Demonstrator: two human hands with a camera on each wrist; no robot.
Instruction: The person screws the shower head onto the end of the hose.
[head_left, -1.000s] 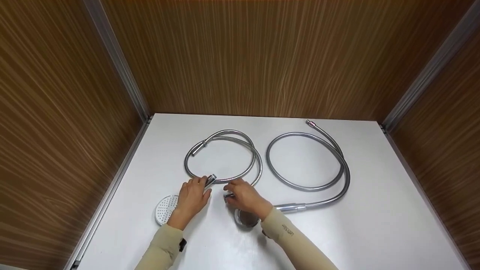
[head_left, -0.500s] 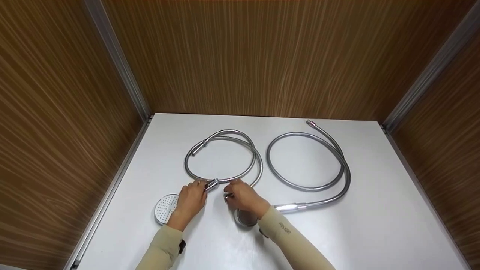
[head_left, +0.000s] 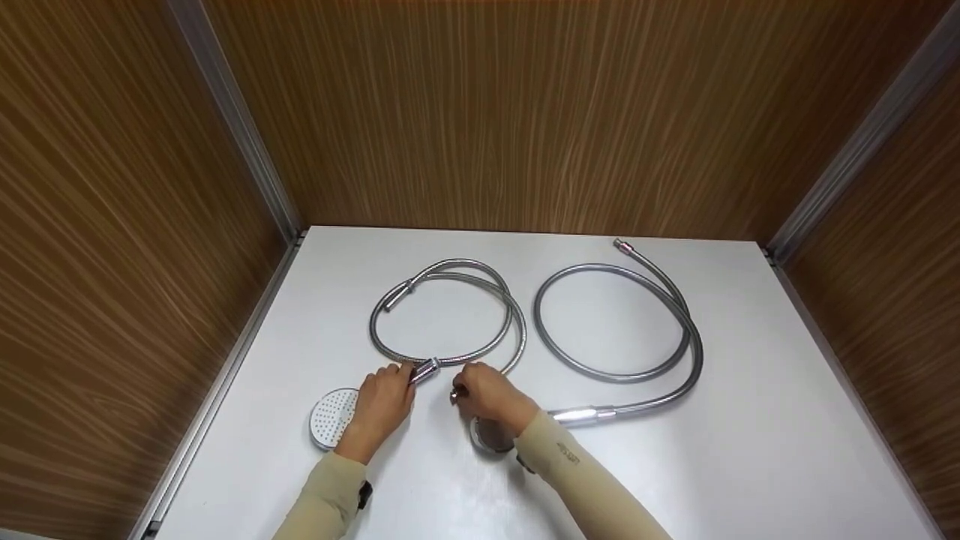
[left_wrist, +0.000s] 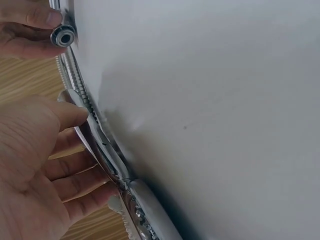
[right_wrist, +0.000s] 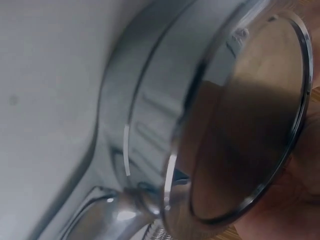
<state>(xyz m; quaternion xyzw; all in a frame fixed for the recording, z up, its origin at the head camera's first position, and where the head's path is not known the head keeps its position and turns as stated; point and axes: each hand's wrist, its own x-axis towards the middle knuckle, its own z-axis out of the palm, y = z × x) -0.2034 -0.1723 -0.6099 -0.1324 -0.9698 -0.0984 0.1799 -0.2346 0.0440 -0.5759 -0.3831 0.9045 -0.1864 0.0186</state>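
Observation:
In the head view my left hand (head_left: 385, 401) grips the handle (head_left: 426, 370) of a chrome hand shower. Its white, dotted spray face (head_left: 334, 418) looks up on the left. The handle's tip lies close to the loop of a metal shower hose (head_left: 517, 322). My right hand (head_left: 487, 391) pinches that hose's end fitting (head_left: 453, 395), a short gap away from the handle. The left wrist view shows the fitting's round opening (left_wrist: 65, 37) between the right fingers. Under my right wrist sits a second shower head (head_left: 491, 436), partly covered; its mirror-like disc (right_wrist: 245, 130) fills the right wrist view.
The second shower head's handle (head_left: 576, 417) joins another coiled hose (head_left: 697, 345) on the right, with its loose end fitting (head_left: 621, 246) near the back edge. Wood-grain panels (head_left: 487, 112) enclose the white table (head_left: 750, 465) at the back and sides.
The shower handle's tip in my left hand has come down and slightly right, towards the hose loop. The fitting in my right hand has turned a little; its fingers have closed up around it.

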